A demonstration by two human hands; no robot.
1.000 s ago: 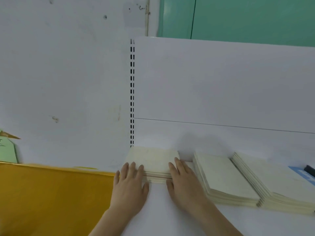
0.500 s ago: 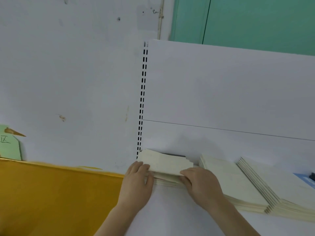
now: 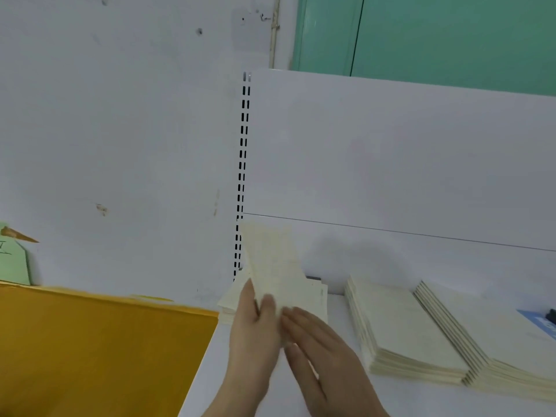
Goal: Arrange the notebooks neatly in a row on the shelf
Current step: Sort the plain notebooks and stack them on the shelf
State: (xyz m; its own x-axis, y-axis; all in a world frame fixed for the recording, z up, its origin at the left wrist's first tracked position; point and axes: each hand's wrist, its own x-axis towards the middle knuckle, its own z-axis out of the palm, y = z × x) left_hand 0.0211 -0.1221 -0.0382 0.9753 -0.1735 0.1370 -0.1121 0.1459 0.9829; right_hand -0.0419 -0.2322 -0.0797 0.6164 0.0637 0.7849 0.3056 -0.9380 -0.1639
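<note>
A few cream notebooks (image 3: 275,260) stand tilted up on end above the leftmost stack (image 3: 316,296) on the white shelf (image 3: 249,383). My left hand (image 3: 252,329) holds their lower edge with thumb and fingers. My right hand (image 3: 322,353) has its fingers stretched out against the lower right of the lifted notebooks. Two more cream stacks lie flat to the right, a middle stack (image 3: 406,329) and a right stack (image 3: 496,347) that overlaps its edge.
The shelf's white back panel (image 3: 391,161) with a slotted upright (image 3: 242,176) rises behind. An orange surface (image 3: 99,350) adjoins the shelf on the left. A blue item (image 3: 538,322) lies at the far right edge.
Both hands went from pressing flat on the leftmost stack to raising its top notebooks. The lifted notebooks swung up from lying flat to nearly upright.
</note>
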